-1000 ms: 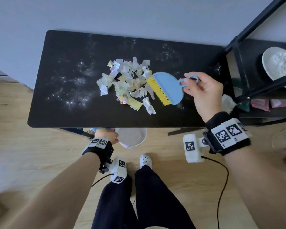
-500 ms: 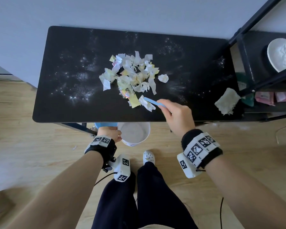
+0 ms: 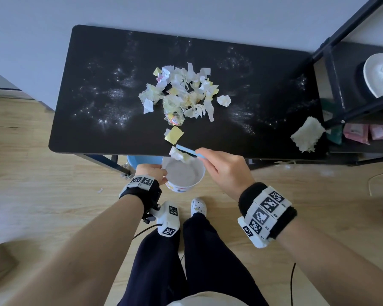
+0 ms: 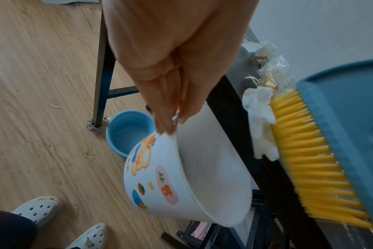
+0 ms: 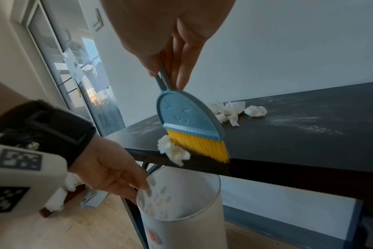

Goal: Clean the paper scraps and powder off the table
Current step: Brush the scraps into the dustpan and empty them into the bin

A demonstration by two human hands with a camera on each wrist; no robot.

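My right hand (image 3: 224, 171) pinches the handle of a small blue brush (image 5: 188, 122) with yellow bristles (image 4: 313, 161). The bristles stand on the black table's (image 3: 97, 133) near edge, pushing a white paper scrap (image 5: 173, 150) over it. My left hand (image 3: 152, 171) holds a white printed cup (image 3: 185, 176) by its rim just below that edge. A heap of white and yellow paper scraps (image 3: 181, 93) lies mid-table, a yellow scrap (image 3: 174, 134) nearer the edge. White powder (image 3: 111, 107) is strewn left and right of the heap.
A pale cloth (image 3: 307, 134) lies at the table's right end beside a black shelf frame (image 3: 334, 69) carrying a white plate (image 3: 380, 74). A blue bowl (image 4: 128, 132) stands on the wooden floor under the table. My white shoes (image 3: 198, 207) are below.
The brush swept from the right of the heap down to the near edge, dragging one white scrap with it. The left hand kept the cup under the edge.
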